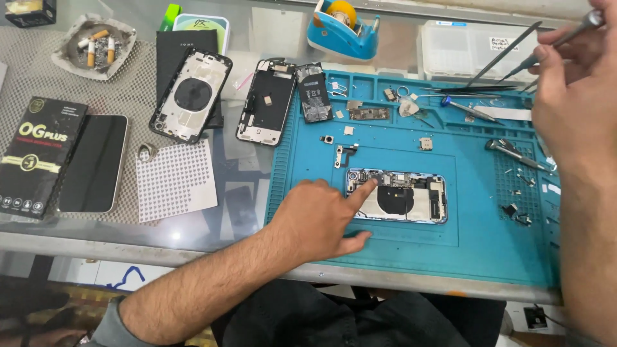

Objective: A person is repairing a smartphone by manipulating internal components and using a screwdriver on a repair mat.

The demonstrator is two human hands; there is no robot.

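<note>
Opened phone (397, 195), its back off and its boards and round coil bare, lies flat near the middle of our blue work mat (475, 238), with bare mat on every side of it. Our left hand (318, 222) rests on the mat just left of it, index finger stretched out so the tip touches the phone's upper left corner, the other fingers curled under and holding nothing. Our right hand (575, 96) is raised over the mat's right edge, pinching a slim metal tool (565, 37) between thumb and fingers; tweezers (504, 54) slant just beside it. Small screws and brackets dot the mat above the phone, and a screwdriver (514, 154) lies toward the right. Beyond the mat's left edge the glass table (244, 212) carries two more phone frames (191, 96), a black box (40, 157), a dark screen (95, 164) and an ashtray (96, 46). A blue tape dispenser (340, 29) stands at the far edge. The table's near rim runs just below our left wrist.
</note>
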